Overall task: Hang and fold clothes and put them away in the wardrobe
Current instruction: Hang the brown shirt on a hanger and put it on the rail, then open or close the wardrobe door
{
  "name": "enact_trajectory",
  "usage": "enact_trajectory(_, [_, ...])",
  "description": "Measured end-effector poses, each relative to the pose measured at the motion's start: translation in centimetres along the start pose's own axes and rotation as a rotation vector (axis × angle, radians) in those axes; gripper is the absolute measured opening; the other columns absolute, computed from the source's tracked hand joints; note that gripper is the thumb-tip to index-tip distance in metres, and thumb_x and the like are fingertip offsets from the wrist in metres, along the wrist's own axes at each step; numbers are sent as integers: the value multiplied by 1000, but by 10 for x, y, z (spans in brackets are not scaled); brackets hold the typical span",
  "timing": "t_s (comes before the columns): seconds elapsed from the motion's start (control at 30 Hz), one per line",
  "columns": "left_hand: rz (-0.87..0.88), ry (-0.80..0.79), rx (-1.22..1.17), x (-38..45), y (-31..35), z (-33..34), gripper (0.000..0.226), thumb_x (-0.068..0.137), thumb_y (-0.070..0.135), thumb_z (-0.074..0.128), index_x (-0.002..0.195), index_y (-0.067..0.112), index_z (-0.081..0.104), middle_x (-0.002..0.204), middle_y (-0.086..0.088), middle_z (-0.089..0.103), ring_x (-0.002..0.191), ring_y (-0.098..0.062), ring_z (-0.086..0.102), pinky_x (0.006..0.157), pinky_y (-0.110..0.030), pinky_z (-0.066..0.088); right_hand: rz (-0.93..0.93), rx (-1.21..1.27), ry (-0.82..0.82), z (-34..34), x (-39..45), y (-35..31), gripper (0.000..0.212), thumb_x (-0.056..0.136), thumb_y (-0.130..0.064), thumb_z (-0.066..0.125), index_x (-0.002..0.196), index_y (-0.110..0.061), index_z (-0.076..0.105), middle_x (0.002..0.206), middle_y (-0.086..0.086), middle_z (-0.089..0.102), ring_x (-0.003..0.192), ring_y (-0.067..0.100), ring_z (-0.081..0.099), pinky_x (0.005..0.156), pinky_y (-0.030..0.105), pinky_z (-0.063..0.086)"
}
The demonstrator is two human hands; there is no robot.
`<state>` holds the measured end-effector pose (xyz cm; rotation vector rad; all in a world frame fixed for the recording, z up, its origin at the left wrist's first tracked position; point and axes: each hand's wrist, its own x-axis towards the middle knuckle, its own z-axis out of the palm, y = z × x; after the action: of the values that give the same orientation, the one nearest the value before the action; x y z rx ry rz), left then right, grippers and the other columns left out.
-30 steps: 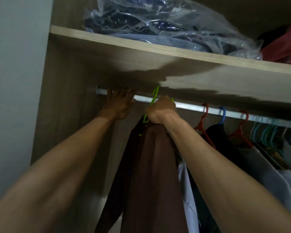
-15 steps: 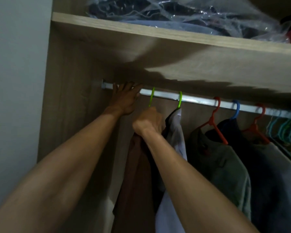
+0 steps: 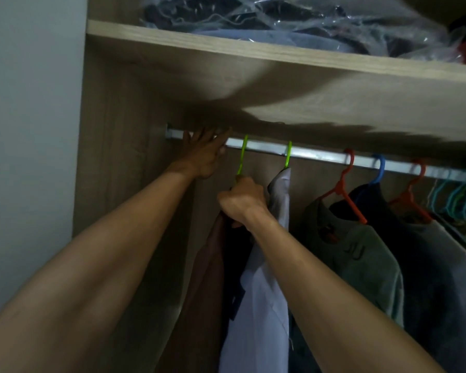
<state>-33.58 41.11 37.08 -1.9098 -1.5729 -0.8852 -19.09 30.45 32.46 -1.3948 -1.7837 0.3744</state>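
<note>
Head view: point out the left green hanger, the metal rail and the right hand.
left green hanger [image 3: 243, 154], head view, on its hook below the rail.
metal rail [image 3: 318, 154], head view, on a bare stretch between hangers.
right hand [image 3: 242, 201], head view, on the back of the hand.

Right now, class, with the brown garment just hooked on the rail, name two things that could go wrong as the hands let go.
1. The right hand grips the green hanger just below its hook; pulling away carelessly could lift the hook off the rail.
2. The brown garment hangs close against the white shirt, so the two may tangle or crease.
The left hand rests on the rail beside the hook and could knock it.
</note>
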Motion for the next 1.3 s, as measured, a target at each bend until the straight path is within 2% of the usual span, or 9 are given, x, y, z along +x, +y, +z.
enact_trajectory(0.13, [6, -71, -17, -10, -3, -7, 59, 107, 28, 35, 159, 32, 9, 167, -7, 9, 154, -33, -1, 123, -54, 9, -43, 6, -20, -10, -2, 0, 52, 76, -31, 59, 124, -10, 64, 128, 17, 64, 113, 39, 63, 91, 38, 57])
enact_trajectory(0.27, [-60, -141, -10, -39, 6, -28, 57, 108, 22, 33, 160, 21, 8, 167, -13, 7, 154, -31, 0, 124, -35, -1, -106, -3, -35, -26, -8, 3, 42, 84, -23, 59, 123, -8, 65, 131, 18, 63, 122, 36, 58, 93, 31, 49])
enact_trajectory(0.43, [-153, -80, -28, -95, 17, -64, 56, 106, 21, 40, 159, 19, 19, 165, -15, 17, 152, -33, 16, 121, -32, 15, -223, 51, -70, -42, -29, 6, 44, 90, -18, 59, 133, -6, 58, 139, 17, 57, 129, 34, 53, 99, 30, 46])
enact_trajectory(0.6, [-316, -46, 67, -163, 47, -112, 55, 105, 23, 43, 157, 16, 25, 158, -20, 32, 143, -38, 33, 115, -37, 27, -416, 161, -113, -52, -59, 7, 45, 93, -14, 56, 138, -13, 58, 142, 13, 56, 132, 29, 52, 104, 27, 41])
enact_trajectory(0.73, [-436, -37, 156, -244, 73, -153, 57, 102, 15, 47, 156, 17, 30, 155, -17, 36, 140, -36, 36, 114, -35, 29, -563, 211, -191, -45, -96, 4, 42, 96, -13, 57, 138, -14, 58, 144, 8, 53, 132, 25, 51, 103, 28, 42])
enact_trajectory(0.9, [-630, -17, 253, -344, 106, -213, 47, 103, 22, 47, 150, 16, 40, 152, -11, 40, 138, -32, 38, 114, -40, 33, -666, 297, -286, -34, -158, -20, 41, 91, -10, 59, 132, -17, 61, 138, 9, 56, 122, 27, 58, 101, 38, 51])
enact_trajectory(0.97, [-685, -4, 300, -381, 120, -242, 45, 103, 23, 48, 147, 16, 42, 151, -9, 41, 138, -29, 40, 113, -40, 36, -719, 335, -327, -33, -185, -36, 42, 88, -15, 57, 129, -18, 63, 137, 7, 59, 122, 27, 59, 103, 35, 48])
enact_trajectory(1.07, [-739, 58, 363, -427, 139, -282, 43, 102, 24, 50, 144, 16, 47, 148, -6, 45, 134, -26, 45, 111, -39, 40, -800, 379, -388, -36, -227, -59, 42, 89, -18, 55, 130, -19, 63, 139, 7, 58, 124, 25, 57, 102, 30, 45])
enact_trajectory(1.3, [-837, 333, 551, -507, 157, -355, 32, 97, 24, 57, 128, 18, 58, 128, -3, 59, 116, -23, 58, 91, -46, 54, -1049, 446, -445, -46, -311, -124, 42, 95, -18, 53, 136, -18, 57, 143, 8, 51, 128, 26, 52, 105, 36, 45])
